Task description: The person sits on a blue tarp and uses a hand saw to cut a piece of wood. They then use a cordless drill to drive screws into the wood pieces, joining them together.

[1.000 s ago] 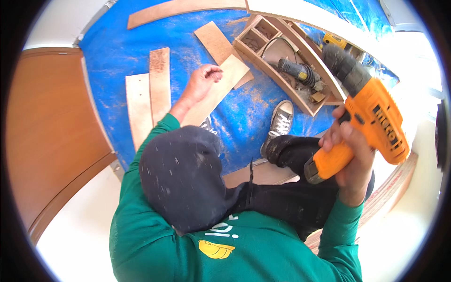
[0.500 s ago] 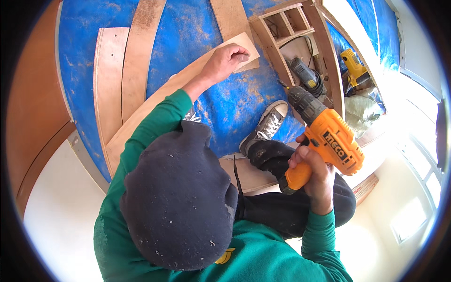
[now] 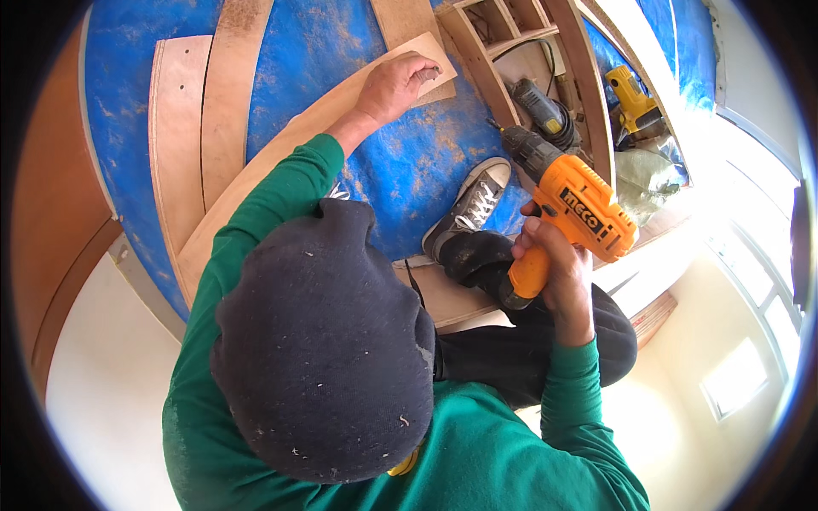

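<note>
With the right hand (image 3: 562, 260) wrapping its fingers round the orange drill (image 3: 584, 200), held near the wooden toolbox (image 3: 588, 94), and the left hand (image 3: 392, 89) curled over the pale board (image 3: 300, 134), whether pinching anything I can't tell, a careless swing could knock the bit (image 3: 494, 124) against the box.

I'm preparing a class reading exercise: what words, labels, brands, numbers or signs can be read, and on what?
Orange drill, held in the right hand: large lettering on its side, not copied here.
Grey tool: any lettering too small to read.
Yellow tool: any markings too small to read.
</note>
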`<action>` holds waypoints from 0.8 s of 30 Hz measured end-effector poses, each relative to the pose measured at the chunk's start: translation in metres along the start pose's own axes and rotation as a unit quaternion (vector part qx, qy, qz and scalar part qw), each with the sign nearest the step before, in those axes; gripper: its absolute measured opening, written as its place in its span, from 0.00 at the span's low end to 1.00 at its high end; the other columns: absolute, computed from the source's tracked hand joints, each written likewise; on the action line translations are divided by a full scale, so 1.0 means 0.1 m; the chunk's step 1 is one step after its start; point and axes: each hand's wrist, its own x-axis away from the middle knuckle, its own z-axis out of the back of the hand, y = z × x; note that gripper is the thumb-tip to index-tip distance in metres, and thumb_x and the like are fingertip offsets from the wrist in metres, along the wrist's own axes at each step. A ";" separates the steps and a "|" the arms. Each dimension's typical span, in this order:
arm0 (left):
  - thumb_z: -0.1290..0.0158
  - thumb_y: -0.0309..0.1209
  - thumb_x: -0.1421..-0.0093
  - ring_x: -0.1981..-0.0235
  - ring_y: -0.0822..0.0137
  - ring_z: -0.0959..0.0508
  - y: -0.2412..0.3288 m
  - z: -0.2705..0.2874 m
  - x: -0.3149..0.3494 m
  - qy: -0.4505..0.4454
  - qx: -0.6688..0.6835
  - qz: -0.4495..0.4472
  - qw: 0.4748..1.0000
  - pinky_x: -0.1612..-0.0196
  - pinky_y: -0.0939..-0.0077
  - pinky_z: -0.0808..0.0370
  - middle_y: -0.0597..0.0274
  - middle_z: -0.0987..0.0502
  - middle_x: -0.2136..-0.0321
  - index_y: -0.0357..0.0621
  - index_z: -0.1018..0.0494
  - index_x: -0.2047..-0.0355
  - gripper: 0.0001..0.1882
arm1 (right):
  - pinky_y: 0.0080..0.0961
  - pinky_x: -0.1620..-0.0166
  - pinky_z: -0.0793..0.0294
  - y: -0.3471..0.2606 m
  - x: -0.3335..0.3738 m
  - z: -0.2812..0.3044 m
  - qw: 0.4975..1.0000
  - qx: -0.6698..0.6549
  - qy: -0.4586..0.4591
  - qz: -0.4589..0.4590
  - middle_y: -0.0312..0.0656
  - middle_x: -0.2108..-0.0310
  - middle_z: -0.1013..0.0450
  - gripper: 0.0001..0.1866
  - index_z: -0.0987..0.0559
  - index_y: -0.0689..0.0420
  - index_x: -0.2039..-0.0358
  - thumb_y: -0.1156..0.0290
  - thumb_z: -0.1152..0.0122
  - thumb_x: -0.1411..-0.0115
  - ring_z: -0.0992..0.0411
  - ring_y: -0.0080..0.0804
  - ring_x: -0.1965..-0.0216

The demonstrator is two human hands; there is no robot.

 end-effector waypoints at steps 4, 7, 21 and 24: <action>0.42 0.36 0.23 0.52 0.53 0.12 0.02 -0.01 0.02 -0.002 -0.062 -0.011 0.998 0.49 0.60 0.17 0.58 0.11 0.54 0.45 0.14 0.50 0.12 | 0.27 0.63 0.20 0.01 -0.02 0.02 0.999 0.029 -0.009 -0.031 0.41 0.53 0.20 0.21 0.20 0.64 0.43 0.73 0.29 0.35 0.21 0.27 0.68; 0.42 0.36 0.23 0.51 0.52 0.12 0.04 -0.01 0.02 -0.004 -0.071 -0.010 0.997 0.49 0.59 0.17 0.59 0.11 0.54 0.46 0.13 0.50 0.11 | 0.26 0.63 0.20 0.00 -0.02 0.01 0.998 0.047 -0.014 -0.030 0.40 0.53 0.20 0.21 0.19 0.63 0.43 0.73 0.28 0.35 0.20 0.26 0.68; 0.40 0.34 0.27 0.52 0.48 0.13 -0.03 0.00 0.03 -0.006 -0.045 -0.046 0.998 0.49 0.57 0.17 0.58 0.12 0.55 0.48 0.14 0.51 0.09 | 0.26 0.63 0.20 -0.01 -0.04 -0.04 0.998 0.059 -0.015 -0.017 0.38 0.57 0.20 0.19 0.19 0.63 0.45 0.71 0.29 0.34 0.20 0.25 0.68; 0.39 0.34 0.27 0.53 0.48 0.13 -0.03 0.01 0.03 -0.010 -0.040 -0.048 0.998 0.50 0.57 0.17 0.57 0.12 0.55 0.47 0.14 0.52 0.09 | 0.29 0.63 0.19 0.00 -0.05 -0.01 0.997 0.065 -0.022 -0.018 0.41 0.54 0.20 0.22 0.20 0.64 0.42 0.70 0.29 0.34 0.20 0.28 0.68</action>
